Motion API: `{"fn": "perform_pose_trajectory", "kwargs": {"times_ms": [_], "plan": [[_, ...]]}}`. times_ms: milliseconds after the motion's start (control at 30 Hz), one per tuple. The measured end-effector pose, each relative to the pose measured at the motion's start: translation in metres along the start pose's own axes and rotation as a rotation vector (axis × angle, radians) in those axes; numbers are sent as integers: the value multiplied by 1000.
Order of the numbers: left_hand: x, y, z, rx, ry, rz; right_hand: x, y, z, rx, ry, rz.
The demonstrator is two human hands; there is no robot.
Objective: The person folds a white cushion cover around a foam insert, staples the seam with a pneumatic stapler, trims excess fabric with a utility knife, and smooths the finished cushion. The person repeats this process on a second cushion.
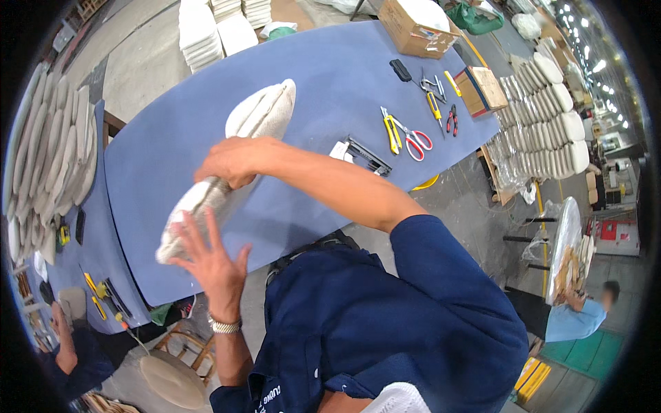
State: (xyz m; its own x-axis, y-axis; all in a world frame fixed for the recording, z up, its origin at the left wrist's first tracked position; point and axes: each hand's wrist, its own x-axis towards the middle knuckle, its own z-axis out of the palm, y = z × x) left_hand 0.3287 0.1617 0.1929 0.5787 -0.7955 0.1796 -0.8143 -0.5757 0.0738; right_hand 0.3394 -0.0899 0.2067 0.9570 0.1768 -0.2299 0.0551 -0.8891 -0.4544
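A long cream padded cushion [258, 113] lies tilted above the blue table [330, 76], held at its near end by both hands. My right hand [231, 160] grips it from above near the middle. Under the cushion's lower end my left hand [210, 255], with a metal watch at the wrist, presses with spread fingers. My dark blue sleeve runs from the lower right.
Scissors [415, 141], yellow-handled pliers [391, 129], other small tools and a black stapler-like tool [368, 157] lie on the table's right part. A cardboard box [415, 27] stands at the far end. Stacks of cushions [544, 117] sit right and left. Another person [578, 316] works at lower right.
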Motion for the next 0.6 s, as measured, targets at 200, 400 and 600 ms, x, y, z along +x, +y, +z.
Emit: {"fn": "perform_pose_trajectory", "kwargs": {"times_ms": [200, 400, 600], "plan": [[25, -30, 54, -75, -191, -31, 24, 34, 88, -147, 189, 11], [86, -42, 66, -10, 4, 262, -20, 35, 94, -23, 707, -89], [136, 3, 61, -48, -487, 167, -193, 145, 135, 351, 1118, 804]]}}
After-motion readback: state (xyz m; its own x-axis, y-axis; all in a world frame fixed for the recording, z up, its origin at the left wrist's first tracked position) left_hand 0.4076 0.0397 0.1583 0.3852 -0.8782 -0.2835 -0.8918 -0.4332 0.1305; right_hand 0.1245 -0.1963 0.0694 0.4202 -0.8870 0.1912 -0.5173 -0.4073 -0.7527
